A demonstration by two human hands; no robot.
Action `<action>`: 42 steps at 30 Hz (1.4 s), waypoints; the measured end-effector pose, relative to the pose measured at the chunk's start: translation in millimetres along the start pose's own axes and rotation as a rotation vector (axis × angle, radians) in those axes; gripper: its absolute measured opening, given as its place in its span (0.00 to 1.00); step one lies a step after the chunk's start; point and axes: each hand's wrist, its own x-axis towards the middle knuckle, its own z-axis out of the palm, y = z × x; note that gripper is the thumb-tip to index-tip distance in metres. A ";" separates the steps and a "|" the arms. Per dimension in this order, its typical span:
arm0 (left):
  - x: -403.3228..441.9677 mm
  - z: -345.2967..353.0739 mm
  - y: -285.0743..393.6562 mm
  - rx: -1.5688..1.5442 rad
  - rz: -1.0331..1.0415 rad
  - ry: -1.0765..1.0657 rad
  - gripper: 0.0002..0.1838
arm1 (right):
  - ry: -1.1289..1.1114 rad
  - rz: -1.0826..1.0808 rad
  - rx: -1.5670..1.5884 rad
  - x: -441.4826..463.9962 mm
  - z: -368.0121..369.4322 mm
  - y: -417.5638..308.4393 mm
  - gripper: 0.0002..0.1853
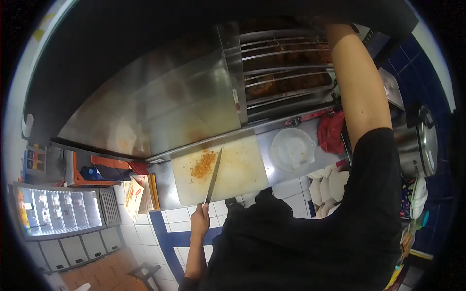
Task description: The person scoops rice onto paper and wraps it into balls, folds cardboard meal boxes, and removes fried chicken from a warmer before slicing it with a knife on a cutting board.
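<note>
My left hand (200, 219) is closed around the handle of a long knife (214, 175). The blade lies over a pale cutting board (242, 167), its tip pointing away from me. Just left of the blade is a loose pile of orange-brown chopped bits (203, 165). My right arm (359, 82) stretches up and forward, past metal racks (286, 68) with dark browned food behind the bars. The right hand is lost in shadow at the top, so its fingers cannot be made out.
Right of the board stand a translucent plastic bowl (292, 149) and a crumpled red cloth (331, 132). A large steel pot (418, 145) is farther right. A steel-framed glass panel (179, 97) rises behind the board. Boxes (136, 199) and a lit display fridge (60, 211) are at left.
</note>
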 end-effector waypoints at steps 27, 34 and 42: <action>-18.5 -57.4 17.8 0.145 0.053 -0.095 0.26 | 0.249 0.372 1.026 -5.7 -11.5 -2.3 0.30; 13.5 -22.1 22.3 0.070 0.306 -0.358 0.26 | 0.335 0.288 1.099 -101.6 -18.1 -40.4 0.31; 25.9 -70.9 -47.0 0.067 0.138 -0.205 0.25 | 0.301 0.376 0.951 -339.5 -14.8 -76.6 0.23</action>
